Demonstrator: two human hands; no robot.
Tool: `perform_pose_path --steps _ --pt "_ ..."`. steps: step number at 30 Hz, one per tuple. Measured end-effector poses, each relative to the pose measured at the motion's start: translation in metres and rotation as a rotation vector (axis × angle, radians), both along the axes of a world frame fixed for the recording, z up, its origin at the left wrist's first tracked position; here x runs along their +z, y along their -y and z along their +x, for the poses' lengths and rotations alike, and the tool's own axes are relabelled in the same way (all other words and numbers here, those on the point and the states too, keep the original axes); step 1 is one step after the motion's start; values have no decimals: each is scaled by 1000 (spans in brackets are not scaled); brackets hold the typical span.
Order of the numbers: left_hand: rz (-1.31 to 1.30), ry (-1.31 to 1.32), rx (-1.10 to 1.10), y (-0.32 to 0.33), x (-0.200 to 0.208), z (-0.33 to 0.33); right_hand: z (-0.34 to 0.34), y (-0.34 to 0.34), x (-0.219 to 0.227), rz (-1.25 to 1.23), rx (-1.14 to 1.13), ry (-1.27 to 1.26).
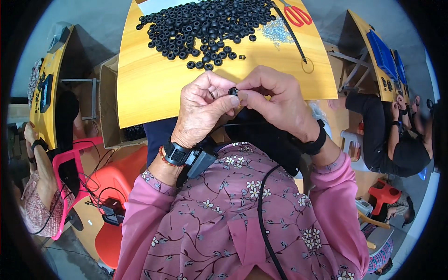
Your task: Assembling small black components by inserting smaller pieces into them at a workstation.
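Observation:
Between my two hands, just over the near edge of the yellow table [144, 93], is a small black ring-shaped part [233, 91]. The fingers of my left hand [198, 107] are closed around its left side. From the other side, my right hand [280, 95] pinches it between thumb and forefinger; the fingertips cover much of it. Beyond my hands lies a large heap of black rounded rings [205, 28] with holes through them. One tiny black piece [242, 57] sits apart at the heap's near edge.
Right of the heap lie small pale-blue bits [277, 31], a thin black rod [293, 37], a thin yellowish loop [307, 65] and red-handled scissors [296, 14]. A cardboard box [109, 102] and red chair [109, 186] stand left. Other people sit at side tables, the right one holding blue trays [382, 51].

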State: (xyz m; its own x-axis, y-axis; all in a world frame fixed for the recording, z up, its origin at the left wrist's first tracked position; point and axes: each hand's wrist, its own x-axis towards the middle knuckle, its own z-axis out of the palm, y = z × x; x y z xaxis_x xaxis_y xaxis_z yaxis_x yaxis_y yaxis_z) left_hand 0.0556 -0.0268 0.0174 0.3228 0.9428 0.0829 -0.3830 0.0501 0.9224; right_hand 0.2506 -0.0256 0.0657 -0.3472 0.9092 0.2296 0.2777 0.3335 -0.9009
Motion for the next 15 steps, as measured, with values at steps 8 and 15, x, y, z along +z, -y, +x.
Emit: perform_pose_path --steps 8,15 --pt "-47 -3 -9 3 9 0 0 1 0 -219 -52 -62" --pt "-67 58 6 0 5 0 -10 7 -11 -57 -100 -134"
